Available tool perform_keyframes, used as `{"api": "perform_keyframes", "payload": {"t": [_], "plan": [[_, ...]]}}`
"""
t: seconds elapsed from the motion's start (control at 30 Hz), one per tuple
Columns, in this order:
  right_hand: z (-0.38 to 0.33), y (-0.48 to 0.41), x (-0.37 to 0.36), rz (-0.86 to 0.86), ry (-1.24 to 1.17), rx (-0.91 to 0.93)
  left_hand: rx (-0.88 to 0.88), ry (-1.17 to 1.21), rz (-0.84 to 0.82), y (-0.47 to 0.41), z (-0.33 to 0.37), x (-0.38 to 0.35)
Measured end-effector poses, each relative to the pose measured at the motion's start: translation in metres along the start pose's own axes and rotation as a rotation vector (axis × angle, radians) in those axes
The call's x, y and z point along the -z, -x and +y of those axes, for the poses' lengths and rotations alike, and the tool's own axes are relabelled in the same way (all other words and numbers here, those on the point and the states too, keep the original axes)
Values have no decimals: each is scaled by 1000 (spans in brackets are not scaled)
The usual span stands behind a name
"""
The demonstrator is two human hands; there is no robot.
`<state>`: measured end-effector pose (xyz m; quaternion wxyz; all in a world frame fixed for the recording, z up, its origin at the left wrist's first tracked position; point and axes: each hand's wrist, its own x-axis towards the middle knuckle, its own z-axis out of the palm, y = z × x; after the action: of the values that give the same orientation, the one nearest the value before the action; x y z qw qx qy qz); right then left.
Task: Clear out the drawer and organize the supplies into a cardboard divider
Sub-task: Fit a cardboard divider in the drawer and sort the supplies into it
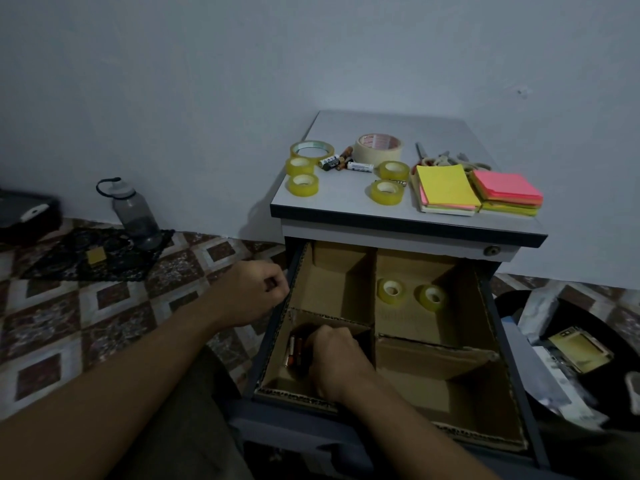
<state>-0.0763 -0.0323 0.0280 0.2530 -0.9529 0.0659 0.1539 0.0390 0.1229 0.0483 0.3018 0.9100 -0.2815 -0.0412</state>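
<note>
Your right hand [337,358] in the divider's [375,289] near-left cell by batteries [294,351], your left hand [252,292] at the drawer [275,332] rim

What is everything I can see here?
tape rolls: six small, yellow; four on cabinet, two in divider's back-right compartment
big tape roll: one, yellowish, cabinet back left
masking tape: one, cream, cabinet back
batteries: several, mixed; on cabinet, some in front-left compartment
sticky notes: two stacks, yellow and pink tops, cabinet right
scissors: count unclear, behind notes
divider: one, brown, in drawer
bottle: one, grey, floor left
bin: one, black, floor right
left hand: curled, beside drawer's left edge
right hand: in front-left compartment, over batteries
</note>
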Motion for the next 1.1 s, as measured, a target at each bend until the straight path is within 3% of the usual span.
{"api": "perform_keyframes", "payload": {"t": [0.2,0.43,0.67,1.1], "plan": [[1,-1,0,-8,195,83,0,-12,-21,2,4,1],[4,-1,1,2,258,146,20,-7,-34,3,4,2],[6,2,1,89,187,185,15,1,-32,4,3,2],[1,-6,3,11,87,148,26,-47,-17,5,5,4]]}}
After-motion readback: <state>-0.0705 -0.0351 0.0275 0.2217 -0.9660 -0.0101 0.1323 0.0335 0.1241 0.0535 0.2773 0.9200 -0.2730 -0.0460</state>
